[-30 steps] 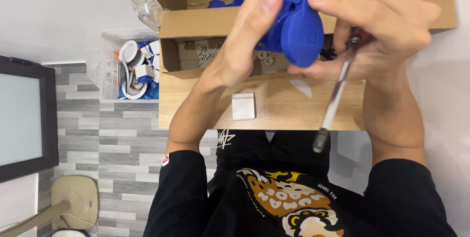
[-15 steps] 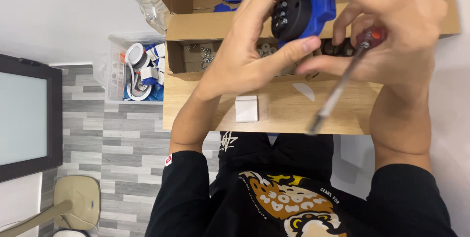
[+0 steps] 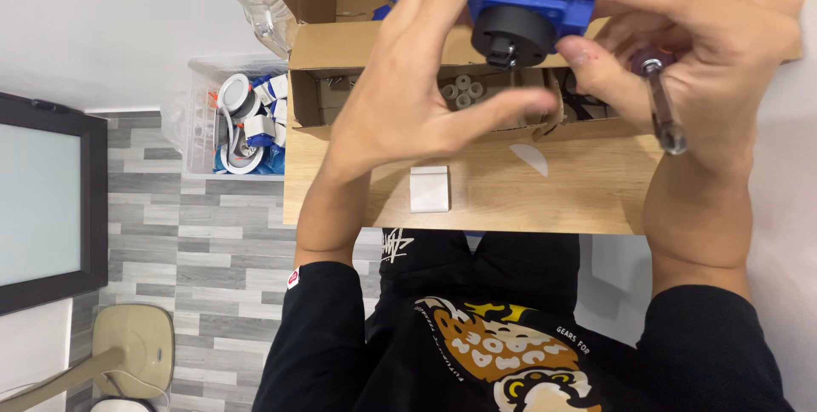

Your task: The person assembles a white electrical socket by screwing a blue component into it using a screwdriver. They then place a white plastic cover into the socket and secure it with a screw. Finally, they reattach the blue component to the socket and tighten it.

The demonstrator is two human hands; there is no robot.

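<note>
Both hands hold a blue square plastic part with a black round insert (image 3: 519,19) up in front of me. My left hand (image 3: 408,97) cups it from the left, fingers spread over its top and thumb stretched below it. My right hand (image 3: 681,46) pinches its right edge and also keeps a clear-handled screwdriver (image 3: 662,105) tucked in its fingers, shaft hidden behind the hand. The black insert faces down toward me.
A wooden table (image 3: 477,199) carries a small white block (image 3: 430,188), a white sliver (image 3: 532,159) and open cardboard boxes (image 3: 340,46) with small parts. A clear bin (image 3: 230,118) of white and blue parts sits on the floor at left, beside a dark panel (image 3: 42,199).
The blue part has been turned so its black insert faces down. The screwdriver swung from pointing down toward my lap to lying nearly upright in my right hand. The view shifted slightly.
</note>
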